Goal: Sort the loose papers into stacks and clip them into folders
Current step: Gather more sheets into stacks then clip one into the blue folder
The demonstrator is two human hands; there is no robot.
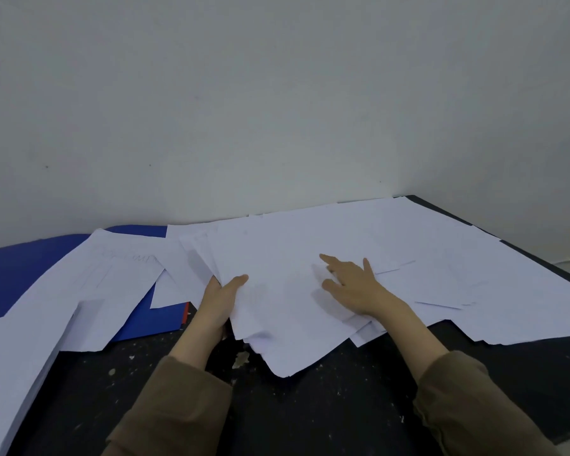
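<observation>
Here we see the left hand (218,299) gripping the left edge of a thick bundle of white sheets (277,317), thumb (237,280) laid on top and the other fingers tucked underneath, out of sight. The bundle's near corner hangs toward us over the dark speckled table (309,416). The right hand (352,286) lies flat on top of the same bundle, fingers spread and straight, index pointing away toward the wall, palm pressing the paper down. Both forearms come in from the bottom in olive-brown sleeves (178,406).

Beyond and right of the hands, loose white papers (408,238) cover most of the tabletop in an overlapping spread, reaching the far right corner where the table meets the pale wall (277,93). At the left, a blue folder (30,261) lies flat and open against the wall, more white sheets (119,274) strewn over it; its near blue edge, with a small red strip (187,312), shows just left of the left wrist. A neater stack of white paper (14,363) sits at the near left edge, touching the sheets on the folder. We cannot tell whether anything is clipped inside the folder.
</observation>
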